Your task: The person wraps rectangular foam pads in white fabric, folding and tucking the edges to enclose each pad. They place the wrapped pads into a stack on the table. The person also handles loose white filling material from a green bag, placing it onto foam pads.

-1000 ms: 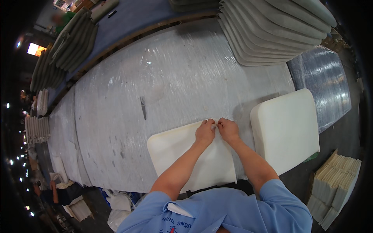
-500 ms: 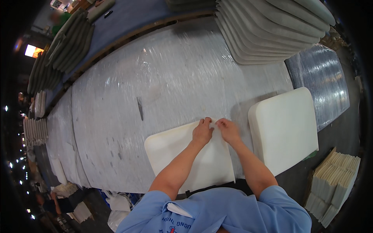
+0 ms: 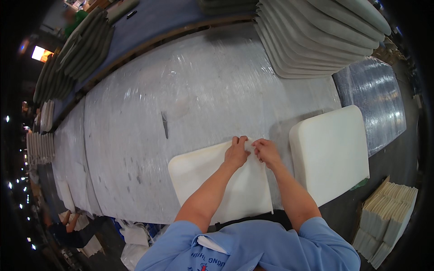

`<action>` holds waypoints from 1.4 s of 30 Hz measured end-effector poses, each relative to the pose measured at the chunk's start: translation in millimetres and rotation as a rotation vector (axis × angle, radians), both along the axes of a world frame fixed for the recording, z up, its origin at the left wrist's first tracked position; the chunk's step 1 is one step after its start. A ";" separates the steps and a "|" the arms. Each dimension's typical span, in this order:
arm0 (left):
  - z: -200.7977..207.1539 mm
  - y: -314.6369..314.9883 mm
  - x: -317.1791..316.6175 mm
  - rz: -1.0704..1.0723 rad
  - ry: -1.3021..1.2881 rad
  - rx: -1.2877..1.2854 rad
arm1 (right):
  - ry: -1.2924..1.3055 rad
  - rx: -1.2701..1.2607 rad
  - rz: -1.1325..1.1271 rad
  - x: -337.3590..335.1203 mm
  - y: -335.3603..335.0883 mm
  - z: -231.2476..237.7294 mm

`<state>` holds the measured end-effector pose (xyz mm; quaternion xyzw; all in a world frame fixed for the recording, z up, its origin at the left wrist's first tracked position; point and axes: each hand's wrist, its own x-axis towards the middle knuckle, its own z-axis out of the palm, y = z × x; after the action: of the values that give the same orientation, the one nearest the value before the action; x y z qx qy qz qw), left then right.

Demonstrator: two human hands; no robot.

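Observation:
A white, rounded-corner cushion pad [image 3: 214, 180] lies flat at the table's near edge, right in front of me. My left hand [image 3: 236, 153] is closed over its far edge close to the far right corner, with the fingertips curled over the rim. Just beside that corner, my right hand [image 3: 266, 152] has its fingers pinched together; whatever is between them is too small to make out. The two hands are a short gap apart. To the right, a thick stack of similar white pads [image 3: 332, 149] sits on the table.
Plastic film covers the pale table [image 3: 135, 135]; a dark tear [image 3: 164, 124] shows in it. A tall stack of grey pads [image 3: 312, 40] stands at the far right. Folded white pieces [image 3: 386, 214] fill a box at lower right. Another person [image 3: 68, 230] works at lower left.
My right hand's fingers have shifted slightly at the corner and curled in more. The left hand keeps its place on the pad, and the whole view has tilted a little.

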<state>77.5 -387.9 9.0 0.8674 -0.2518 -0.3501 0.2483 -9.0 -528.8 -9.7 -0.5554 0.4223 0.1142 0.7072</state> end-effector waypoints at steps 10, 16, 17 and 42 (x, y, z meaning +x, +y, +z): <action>-2.0 1.0 0.7 -0.044 -0.012 -0.004 | 0.009 -0.155 -0.201 25.7 -10.9 -13.6; -8.1 -0.5 3.9 -0.043 -0.004 0.019 | -0.053 -0.062 0.065 9.7 15.7 -1.7; -9.4 -0.9 3.7 -0.049 -0.006 0.021 | -0.006 -0.067 0.037 9.2 21.1 -5.1; 2.1 65.4 16.5 0.566 0.874 -0.664 | -0.118 -0.547 0.278 14.6 13.8 20.9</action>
<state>94.0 -322.5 11.1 0.5534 0.0177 -0.4965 0.6685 5.7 -515.0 11.1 -0.7831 0.3155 0.0595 0.5326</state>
